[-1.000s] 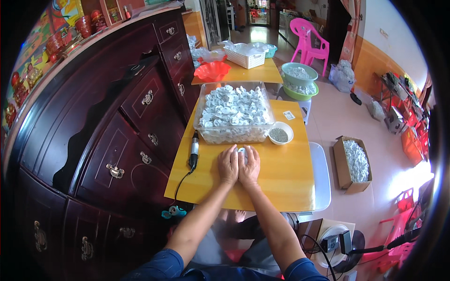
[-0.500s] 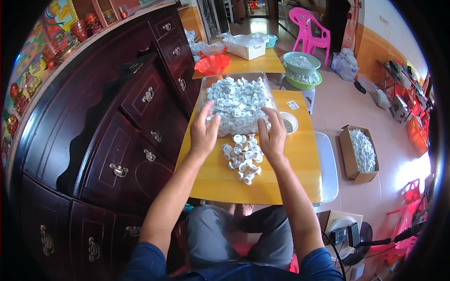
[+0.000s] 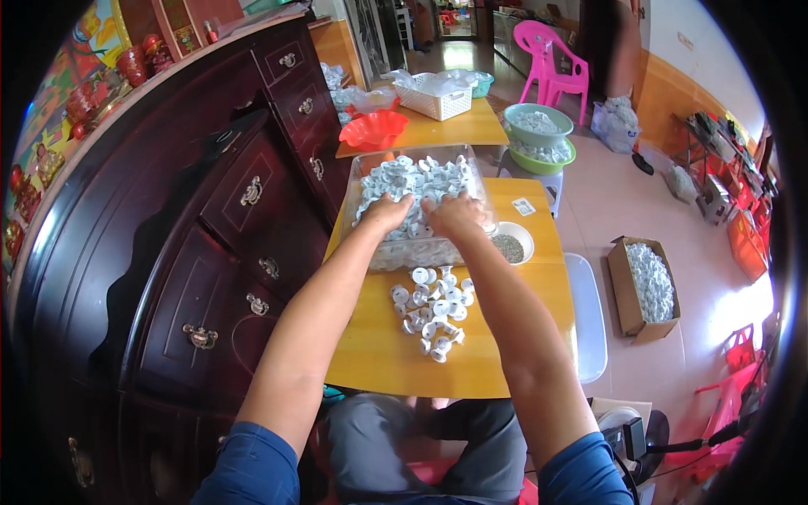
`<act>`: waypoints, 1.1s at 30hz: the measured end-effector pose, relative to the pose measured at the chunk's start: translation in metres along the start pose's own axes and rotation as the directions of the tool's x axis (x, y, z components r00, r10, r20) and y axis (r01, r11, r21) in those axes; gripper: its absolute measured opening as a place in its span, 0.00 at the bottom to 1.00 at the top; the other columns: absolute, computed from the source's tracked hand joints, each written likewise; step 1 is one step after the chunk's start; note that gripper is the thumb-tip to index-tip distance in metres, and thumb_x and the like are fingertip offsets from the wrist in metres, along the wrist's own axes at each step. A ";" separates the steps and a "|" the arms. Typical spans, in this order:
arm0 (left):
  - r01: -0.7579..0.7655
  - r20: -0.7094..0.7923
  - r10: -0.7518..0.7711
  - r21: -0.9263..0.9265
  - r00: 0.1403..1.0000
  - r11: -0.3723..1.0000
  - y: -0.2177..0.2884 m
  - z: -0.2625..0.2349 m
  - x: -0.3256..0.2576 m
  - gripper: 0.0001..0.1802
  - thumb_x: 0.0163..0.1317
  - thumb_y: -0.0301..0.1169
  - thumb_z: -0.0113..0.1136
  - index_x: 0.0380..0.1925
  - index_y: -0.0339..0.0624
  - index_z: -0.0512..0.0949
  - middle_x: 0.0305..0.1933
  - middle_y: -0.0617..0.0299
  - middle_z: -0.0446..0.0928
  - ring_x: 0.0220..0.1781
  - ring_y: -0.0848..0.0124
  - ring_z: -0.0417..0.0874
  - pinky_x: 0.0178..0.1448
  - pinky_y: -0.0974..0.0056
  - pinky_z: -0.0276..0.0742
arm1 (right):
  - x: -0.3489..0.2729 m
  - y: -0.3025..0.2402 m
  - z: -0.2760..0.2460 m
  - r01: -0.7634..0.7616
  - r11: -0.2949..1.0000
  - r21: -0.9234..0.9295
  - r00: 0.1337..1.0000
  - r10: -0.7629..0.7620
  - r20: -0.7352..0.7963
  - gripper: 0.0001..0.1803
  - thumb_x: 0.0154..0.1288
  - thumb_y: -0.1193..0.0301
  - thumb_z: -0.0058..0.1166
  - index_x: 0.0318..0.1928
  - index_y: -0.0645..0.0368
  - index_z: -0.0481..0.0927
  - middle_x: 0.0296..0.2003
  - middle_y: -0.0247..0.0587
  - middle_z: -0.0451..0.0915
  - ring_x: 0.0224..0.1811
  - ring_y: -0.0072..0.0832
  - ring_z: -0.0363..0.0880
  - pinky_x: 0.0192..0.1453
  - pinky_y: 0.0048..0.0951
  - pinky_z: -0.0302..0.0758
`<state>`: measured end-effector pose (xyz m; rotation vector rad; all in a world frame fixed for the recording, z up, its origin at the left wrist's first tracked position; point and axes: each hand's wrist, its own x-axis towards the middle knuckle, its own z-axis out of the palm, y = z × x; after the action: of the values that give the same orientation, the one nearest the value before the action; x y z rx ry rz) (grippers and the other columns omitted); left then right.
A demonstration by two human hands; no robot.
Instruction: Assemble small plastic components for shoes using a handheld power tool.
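Observation:
A clear plastic bin (image 3: 421,252) heaped with small white plastic parts (image 3: 410,175), each with a round flanged end, stands on the yellow table. My left hand (image 3: 387,212) rests on the near left part of the heap, thumb pointing inward. Beside it, my right hand (image 3: 457,215) lies on the heap with its fingers spread among the parts. Some fingertips are hidden by the hands and the pieces; no part is plainly gripped. Closer to me, a loose cluster of the same white parts (image 3: 433,310) lies on the tabletop.
Right of the bin stand a white bowl (image 3: 527,241) of small greyish pieces and a small card (image 3: 523,206). A dark wooden cabinet (image 3: 227,210) borders the left side. A cardboard box (image 3: 624,290) of white parts and stacked basins (image 3: 539,135) are at right.
Both hands have moved from above the bin's near edge down onto the heap, and closer together. The view has shifted slightly.

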<state>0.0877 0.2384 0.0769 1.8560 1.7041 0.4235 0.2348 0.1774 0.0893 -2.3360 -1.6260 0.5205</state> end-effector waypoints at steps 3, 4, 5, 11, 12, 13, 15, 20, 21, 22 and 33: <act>0.017 -0.048 -0.020 -0.070 0.999 0.997 -0.008 0.012 0.016 0.47 0.62 0.64 0.47 0.72 0.44 0.61 0.71 0.37 0.65 0.72 0.46 0.68 0.74 0.51 0.63 | 0.002 -0.008 0.008 -0.011 0.996 0.088 0.999 0.014 -0.037 0.38 0.70 0.37 0.37 0.67 0.49 0.73 0.72 0.55 0.59 0.73 0.57 0.57 0.71 0.59 0.61; 0.051 -0.097 -0.057 -0.060 0.994 0.997 -0.007 0.015 0.018 0.46 0.62 0.63 0.48 0.72 0.45 0.61 0.71 0.39 0.66 0.72 0.46 0.69 0.73 0.51 0.63 | 0.003 -0.009 0.007 0.001 0.990 0.138 0.999 0.004 -0.039 0.37 0.70 0.38 0.37 0.66 0.48 0.74 0.70 0.55 0.62 0.72 0.57 0.59 0.71 0.59 0.62; 0.036 -0.156 -0.038 -0.018 0.987 0.999 -0.005 0.020 0.019 0.42 0.63 0.60 0.47 0.71 0.46 0.65 0.70 0.41 0.67 0.70 0.46 0.70 0.73 0.51 0.64 | 0.003 -0.010 0.007 -0.012 0.991 0.132 0.999 0.018 -0.046 0.37 0.70 0.38 0.37 0.66 0.48 0.74 0.70 0.55 0.62 0.72 0.57 0.59 0.71 0.59 0.62; -0.223 -0.213 0.183 -0.180 0.960 0.958 -0.001 0.038 0.025 0.29 0.67 0.50 0.42 0.57 0.47 0.79 0.55 0.42 0.80 0.59 0.47 0.79 0.63 0.51 0.72 | 0.002 -0.011 0.006 0.083 0.960 0.266 0.989 -0.047 -0.142 0.30 0.72 0.44 0.37 0.59 0.46 0.80 0.63 0.54 0.71 0.66 0.57 0.66 0.68 0.57 0.65; -0.240 -0.204 0.191 -0.247 0.960 0.939 -0.004 0.036 0.027 0.28 0.68 0.50 0.41 0.54 0.45 0.81 0.52 0.43 0.82 0.56 0.46 0.81 0.61 0.51 0.74 | -0.002 -0.013 0.005 0.118 0.960 0.253 0.984 -0.079 -0.158 0.28 0.71 0.46 0.38 0.58 0.47 0.81 0.60 0.55 0.74 0.64 0.55 0.69 0.68 0.54 0.66; -0.252 -0.252 0.184 -0.275 0.950 0.928 -0.011 0.036 0.036 0.26 0.68 0.48 0.44 0.51 0.44 0.82 0.49 0.43 0.83 0.53 0.49 0.83 0.57 0.52 0.75 | -0.007 -0.019 0.000 0.163 0.956 0.243 0.976 -0.120 -0.182 0.27 0.71 0.47 0.39 0.57 0.47 0.81 0.57 0.55 0.77 0.62 0.54 0.72 0.67 0.52 0.68; -0.265 -0.267 0.168 -0.385 0.949 0.884 -0.014 0.040 0.040 0.24 0.68 0.45 0.47 0.51 0.42 0.82 0.48 0.45 0.84 0.51 0.53 0.84 0.56 0.55 0.76 | -0.006 -0.021 0.000 0.201 0.952 0.231 0.966 -0.153 -0.209 0.26 0.71 0.49 0.40 0.55 0.48 0.82 0.54 0.56 0.80 0.60 0.53 0.75 0.66 0.49 0.69; -0.218 -0.247 0.020 -0.812 0.969 0.542 0.022 0.048 0.017 0.18 0.67 0.35 0.57 0.50 0.34 0.82 0.44 0.52 0.85 0.46 0.67 0.84 0.52 0.65 0.77 | 0.009 -0.013 0.010 0.133 0.827 0.547 0.947 0.057 -0.317 0.26 0.68 0.48 0.46 0.55 0.49 0.82 0.47 0.58 0.84 0.54 0.54 0.80 0.60 0.46 0.74; -0.237 -0.268 0.012 -0.834 0.963 0.499 0.022 0.045 0.015 0.17 0.67 0.33 0.58 0.50 0.32 0.82 0.44 0.54 0.84 0.46 0.69 0.83 0.52 0.66 0.77 | 0.008 -0.016 0.010 0.134 0.826 0.548 0.947 0.056 -0.316 0.26 0.68 0.48 0.46 0.55 0.49 0.82 0.47 0.58 0.84 0.54 0.54 0.80 0.60 0.46 0.74; -0.257 -0.287 0.003 -0.853 0.958 0.454 0.022 0.043 0.014 0.16 0.67 0.31 0.59 0.49 0.30 0.81 0.44 0.55 0.84 0.46 0.70 0.82 0.52 0.67 0.77 | 0.008 -0.018 0.011 0.149 0.808 0.569 0.942 0.060 -0.331 0.25 0.69 0.50 0.45 0.54 0.51 0.82 0.45 0.57 0.84 0.52 0.54 0.81 0.60 0.46 0.74; -0.389 -0.352 0.172 -0.879 0.920 0.277 0.043 0.044 0.019 0.14 0.70 0.34 0.55 0.45 0.32 0.81 0.43 0.58 0.83 0.43 0.71 0.81 0.49 0.68 0.77 | 0.020 -0.025 0.016 0.512 0.542 0.667 0.727 0.139 -0.672 0.14 0.68 0.63 0.51 0.48 0.55 0.82 0.42 0.53 0.83 0.46 0.52 0.80 0.56 0.48 0.73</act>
<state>0.1508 0.2471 0.0657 1.1490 0.7599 1.4479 0.2129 0.2044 0.0814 -1.3098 -0.9292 0.2403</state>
